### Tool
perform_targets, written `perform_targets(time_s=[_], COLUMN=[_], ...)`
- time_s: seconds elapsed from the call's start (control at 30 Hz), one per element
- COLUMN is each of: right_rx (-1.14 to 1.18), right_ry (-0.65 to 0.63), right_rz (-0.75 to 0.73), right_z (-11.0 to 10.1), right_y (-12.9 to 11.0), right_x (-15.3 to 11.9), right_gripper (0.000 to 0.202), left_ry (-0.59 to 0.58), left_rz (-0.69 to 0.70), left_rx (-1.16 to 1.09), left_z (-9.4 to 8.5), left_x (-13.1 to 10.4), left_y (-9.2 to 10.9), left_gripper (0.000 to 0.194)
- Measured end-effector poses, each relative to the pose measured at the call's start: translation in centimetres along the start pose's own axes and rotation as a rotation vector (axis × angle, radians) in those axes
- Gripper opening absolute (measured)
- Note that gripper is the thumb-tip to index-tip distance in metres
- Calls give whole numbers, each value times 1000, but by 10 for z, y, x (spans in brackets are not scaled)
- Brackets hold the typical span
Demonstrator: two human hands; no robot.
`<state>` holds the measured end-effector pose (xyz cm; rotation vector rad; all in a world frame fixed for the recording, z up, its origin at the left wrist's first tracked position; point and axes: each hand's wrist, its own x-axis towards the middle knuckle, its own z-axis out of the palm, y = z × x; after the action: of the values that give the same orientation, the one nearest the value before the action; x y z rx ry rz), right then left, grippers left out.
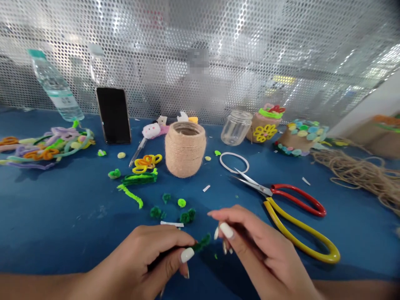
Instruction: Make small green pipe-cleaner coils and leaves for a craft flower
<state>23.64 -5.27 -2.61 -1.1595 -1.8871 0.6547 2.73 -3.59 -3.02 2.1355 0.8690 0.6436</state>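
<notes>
Between the thumb and index finger of my left hand [156, 258] is a short piece of dark green pipe cleaner [203, 243], its fuzzy end pointing right. My right hand [256, 246] hovers just right of that end, fingers curled and apart from the thumb, with nothing visible in them. Beyond my hands lie small dark green curled pieces [187, 216], a light green coil [181, 203] and a white strip [171, 224]. Scissors [265, 191] with one red and one yellow handle lie spread beside my right hand. A twine-wrapped jar [185, 150] stands upright farther back.
Green pipe cleaners [140, 178] and a yellow-orange loop flower [146, 163] lie left of the jar. A phone [114, 116], bottle [59, 89] and pipe-cleaner pile [53, 146] are at left. A glass jar [236, 128], decorated jars [265, 125] and loose twine [362, 171] are at right.
</notes>
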Motion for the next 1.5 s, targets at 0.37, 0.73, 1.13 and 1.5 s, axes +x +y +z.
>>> perform_targets(time_s=[0.37, 0.73, 1.13, 1.5], right_rx=[-12, 40, -65, -130], right_ry=[-223, -101, -190, -205], right_rz=[-122, 125, -88, -217], right_z=[1, -3, -6, 0], right_y=[-1, 2, -7, -3], right_x=[3, 4, 0, -3], right_gripper=[19, 9, 10, 17], left_ry=[-49, 51, 198, 388], left_rz=[-105, 211, 131, 112], left_rx=[-112, 67, 19, 45], left_z=[2, -6, -7, -10], left_x=[-2, -12, -7, 3], left_y=[-3, -4, 0, 5], left_gripper=[13, 43, 10, 5])
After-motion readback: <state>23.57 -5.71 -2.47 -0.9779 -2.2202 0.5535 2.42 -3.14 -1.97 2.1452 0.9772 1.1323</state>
